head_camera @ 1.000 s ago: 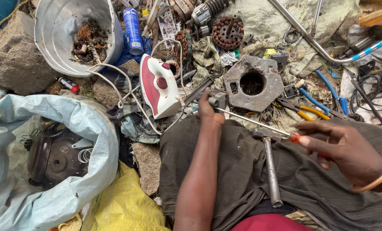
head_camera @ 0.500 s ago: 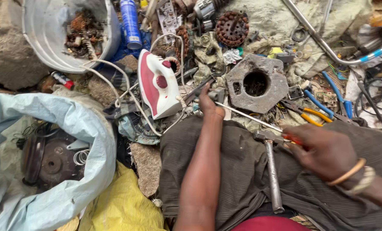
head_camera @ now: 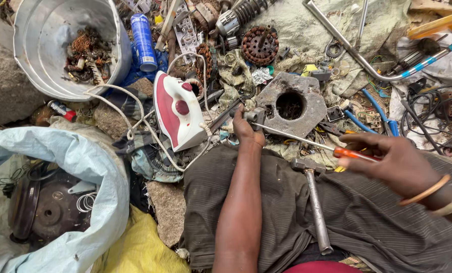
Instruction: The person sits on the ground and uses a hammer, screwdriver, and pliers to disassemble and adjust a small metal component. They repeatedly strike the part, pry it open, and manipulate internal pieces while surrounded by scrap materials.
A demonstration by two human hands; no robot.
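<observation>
Our left hand (head_camera: 247, 130) was clamped on a small grey metal part (head_camera: 255, 116) beside the perforated metal block (head_camera: 292, 105). Our right hand (head_camera: 388, 162) gripped the orange-handled screwdriver (head_camera: 307, 143), its tip at that part. We judged the long shaft could slip off and jab the left fingers, since nothing steadied the part.

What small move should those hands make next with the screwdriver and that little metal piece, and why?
Probably a turn of the screwdriver by the right hand. Its tip already sits against the small metal part that the left hand pinches beside the grey metal block. The left hand should likely keep the part steady, so the tip does not slip off.
</observation>
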